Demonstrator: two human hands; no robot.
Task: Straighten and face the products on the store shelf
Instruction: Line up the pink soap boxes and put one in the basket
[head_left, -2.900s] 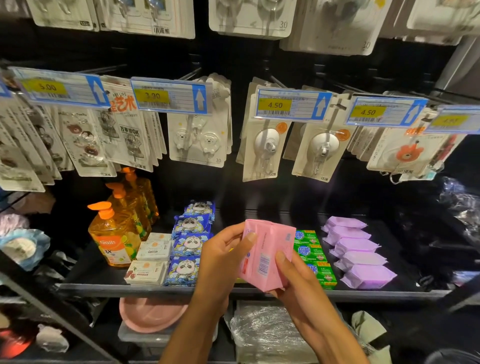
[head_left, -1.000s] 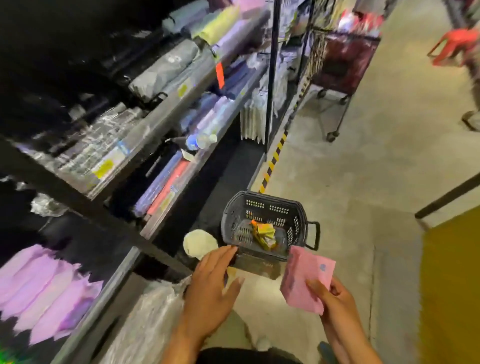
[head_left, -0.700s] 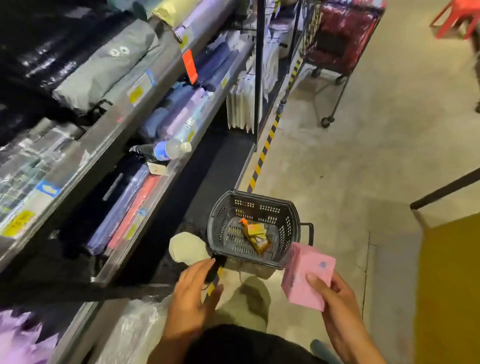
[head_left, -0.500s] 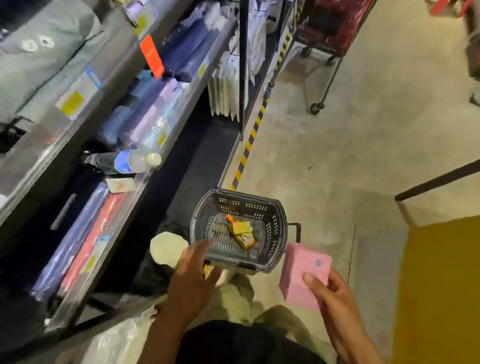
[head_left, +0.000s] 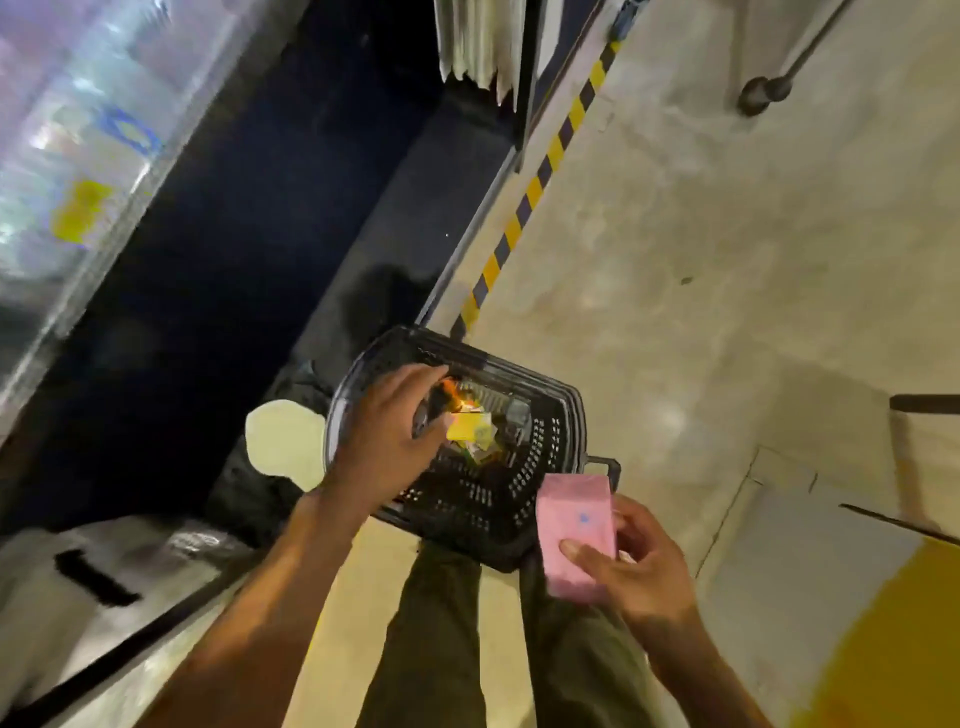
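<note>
Over basket (head_left: 540, 452): left grip (head_left: 384, 441) spread; right grip (head_left: 641, 566) pinches pink pack (head_left: 574, 512)'s lower half.

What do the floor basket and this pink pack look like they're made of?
The basket looks like moulded plastic, dark grey, slightly glossy: rows of slots in its wall, sheen on the rim. The pink pack seems wrapped in thin matte film or paper; motion blur leaves that open.
</note>
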